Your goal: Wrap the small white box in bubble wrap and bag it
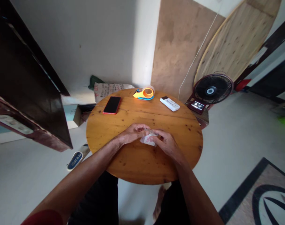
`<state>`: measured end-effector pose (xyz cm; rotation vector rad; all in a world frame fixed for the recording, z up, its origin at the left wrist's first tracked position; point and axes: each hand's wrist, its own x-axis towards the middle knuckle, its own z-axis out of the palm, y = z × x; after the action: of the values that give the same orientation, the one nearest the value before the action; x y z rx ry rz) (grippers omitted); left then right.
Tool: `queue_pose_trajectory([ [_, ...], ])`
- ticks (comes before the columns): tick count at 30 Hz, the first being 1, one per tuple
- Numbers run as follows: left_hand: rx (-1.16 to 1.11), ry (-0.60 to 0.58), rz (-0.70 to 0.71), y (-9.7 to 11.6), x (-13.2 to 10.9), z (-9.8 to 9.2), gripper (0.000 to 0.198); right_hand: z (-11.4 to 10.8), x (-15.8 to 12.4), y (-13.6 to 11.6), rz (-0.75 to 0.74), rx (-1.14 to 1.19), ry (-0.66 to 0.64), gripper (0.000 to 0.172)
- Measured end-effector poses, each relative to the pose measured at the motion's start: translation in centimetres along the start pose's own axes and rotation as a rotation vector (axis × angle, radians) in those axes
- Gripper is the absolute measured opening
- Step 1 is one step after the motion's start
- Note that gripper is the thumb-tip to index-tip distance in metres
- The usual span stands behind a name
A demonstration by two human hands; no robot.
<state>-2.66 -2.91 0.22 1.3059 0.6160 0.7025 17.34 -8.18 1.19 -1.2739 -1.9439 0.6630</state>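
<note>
Clear-wrapped packet (148, 139) — between the hands | left hand (133, 132): curled, pinching upper-left edge | right hand (166, 142) — curled, gripping right side

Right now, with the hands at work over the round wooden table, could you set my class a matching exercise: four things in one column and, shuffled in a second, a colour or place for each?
Things
1. phone
2. tape dispenser
3. block-shaped device
4. small packet

Colours and places
A. mostly white, one end dark
B. held between left hand and right hand
C. dark face, red edge
D. orange and blue

Pairs: 1-C, 2-D, 3-A, 4-B
</note>
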Motion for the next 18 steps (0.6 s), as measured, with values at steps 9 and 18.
queue_pose_trajectory([
  [9,-0.025,-0.046,0.005,0.23,-0.04,0.01,0.044,0.29,0.01,-0.14,0.082,0.034,0.014,0.024],
  [18,0.023,-0.005,0.006,-0.07,-0.01,-0.10,0.041,0.44,-0.08,0.16,0.023,0.095,0.043,0.024],
])
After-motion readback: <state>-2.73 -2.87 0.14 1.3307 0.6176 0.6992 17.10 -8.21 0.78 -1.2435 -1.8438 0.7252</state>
